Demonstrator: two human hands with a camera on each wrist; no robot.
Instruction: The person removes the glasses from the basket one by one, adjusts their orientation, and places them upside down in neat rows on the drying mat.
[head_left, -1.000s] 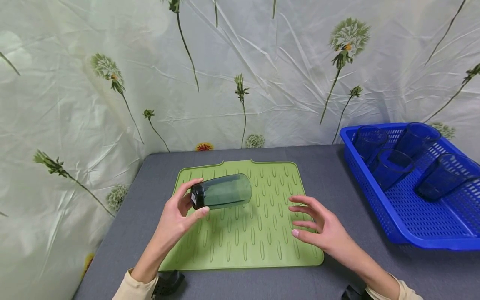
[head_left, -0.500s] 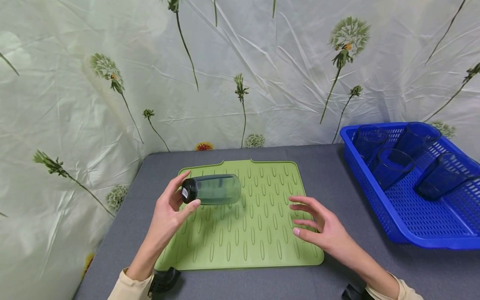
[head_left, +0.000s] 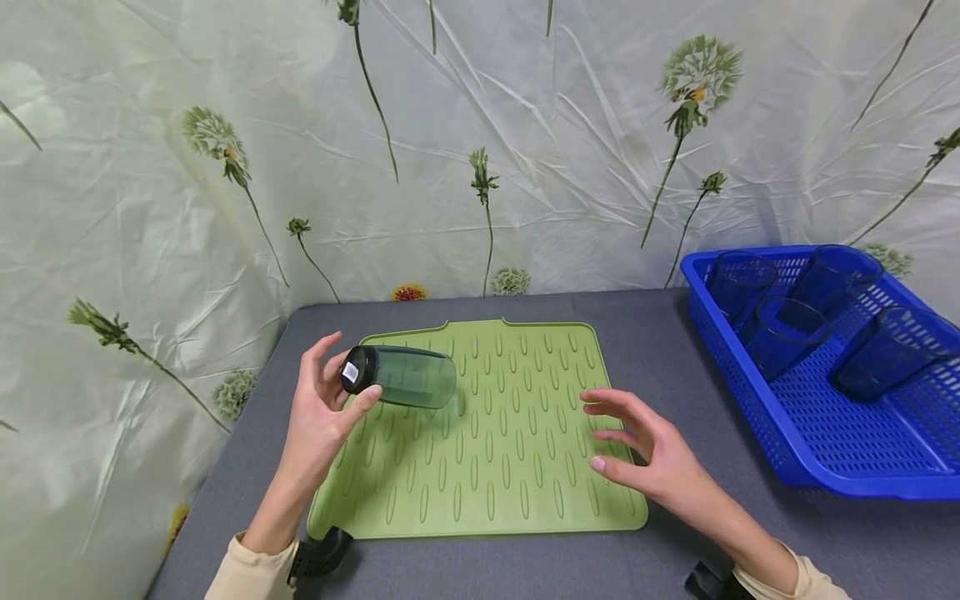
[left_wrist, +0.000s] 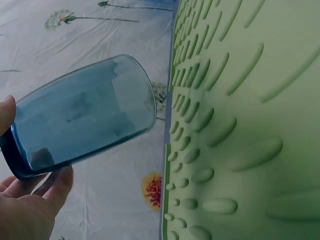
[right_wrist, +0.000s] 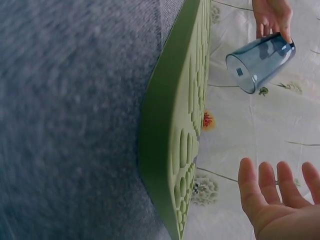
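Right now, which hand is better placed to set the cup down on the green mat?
Probably the left hand: it already grips the blue cup by its base, sideways above the green mat. The right hand hovers open and holds nothing.

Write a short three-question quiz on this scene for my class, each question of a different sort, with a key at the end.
1. True or false: the left hand holds the tinted glass upright on the green mat.
2. Multiple choice: where is the blue basket? A) on the mat B) on the table, right of the mat C) in the right hand
3. Fill in: the right hand holds ____.

Key:
1. False: the glass lies tilted on its side in the air above the mat, gripped at its base.
2. B
3. Nothing; its fingers are spread and relaxed above the mat's right part.
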